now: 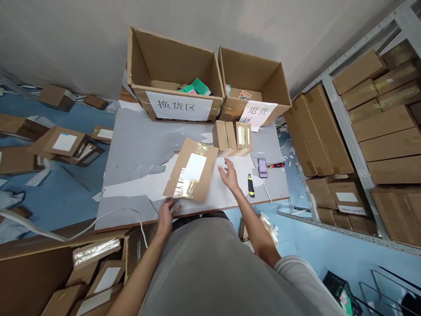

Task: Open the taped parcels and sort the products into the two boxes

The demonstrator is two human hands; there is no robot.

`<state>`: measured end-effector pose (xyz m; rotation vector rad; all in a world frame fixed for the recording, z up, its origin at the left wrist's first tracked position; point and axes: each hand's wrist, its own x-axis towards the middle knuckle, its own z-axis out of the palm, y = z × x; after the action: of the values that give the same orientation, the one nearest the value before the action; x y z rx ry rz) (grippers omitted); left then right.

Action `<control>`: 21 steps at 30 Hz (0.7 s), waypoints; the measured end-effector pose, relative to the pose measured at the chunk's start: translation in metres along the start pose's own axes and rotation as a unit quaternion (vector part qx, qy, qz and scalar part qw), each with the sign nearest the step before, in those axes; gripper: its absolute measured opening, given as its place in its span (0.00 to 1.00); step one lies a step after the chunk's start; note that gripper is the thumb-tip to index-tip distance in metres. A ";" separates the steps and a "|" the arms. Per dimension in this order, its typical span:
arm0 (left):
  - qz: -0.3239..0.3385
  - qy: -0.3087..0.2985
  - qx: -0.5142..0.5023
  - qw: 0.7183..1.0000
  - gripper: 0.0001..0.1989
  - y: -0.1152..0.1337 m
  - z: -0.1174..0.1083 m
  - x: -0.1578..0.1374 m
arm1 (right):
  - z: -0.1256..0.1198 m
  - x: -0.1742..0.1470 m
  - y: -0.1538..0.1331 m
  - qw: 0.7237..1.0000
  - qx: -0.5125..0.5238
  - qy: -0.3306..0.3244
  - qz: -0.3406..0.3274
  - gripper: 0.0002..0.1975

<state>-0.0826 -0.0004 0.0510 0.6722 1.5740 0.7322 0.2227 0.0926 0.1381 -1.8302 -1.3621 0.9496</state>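
A flat brown cardboard box with a white label and shiny tape lies at an angle on the table in front of me. My left hand is at the box's near left corner, its fingers apart and partly spread below the near edge. Whether they touch the box is hard to tell. To the right of the box, my right hand hovers open over the white tabletop with nothing in it. Two small taped cartons stand just beyond it. A yellow-and-black box cutter lies to its right.
Two large open cartons with paper signs, the left carton and right carton, stand at the back. A phone with a cable lies beside a red-and-black tool. Parcels fill a bin at lower left; a loaded shelf stands right.
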 end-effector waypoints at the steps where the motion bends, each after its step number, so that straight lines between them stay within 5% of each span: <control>1: -0.027 -0.008 -0.023 0.999 0.33 -0.006 0.007 -0.006 | -0.004 0.020 -0.007 1.000 -0.008 -0.017 -0.009 0.35; 6: -0.064 -0.061 -0.057 0.994 0.31 -0.017 0.026 -0.019 | 0.002 0.084 -0.024 0.999 -0.012 -0.035 -0.025 0.35; 10: -0.017 -0.074 -0.051 0.996 0.37 -0.017 0.014 -0.013 | -0.001 0.086 -0.009 0.999 -0.021 -0.035 -0.027 0.31; 14: 0.016 -0.052 -0.050 0.997 0.43 -0.026 -0.003 -0.014 | -0.025 0.035 0.033 1.000 -0.019 -0.011 -0.016 0.30; 21: 0.022 -0.060 0.036 0.997 0.44 -0.041 -0.013 -0.015 | -0.056 -0.124 0.101 0.993 0.035 0.013 0.110 0.29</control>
<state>-0.0945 -0.0388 0.0303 0.7915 1.4843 0.6568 0.2956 -0.0562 0.1036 -1.9608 -1.1122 1.0669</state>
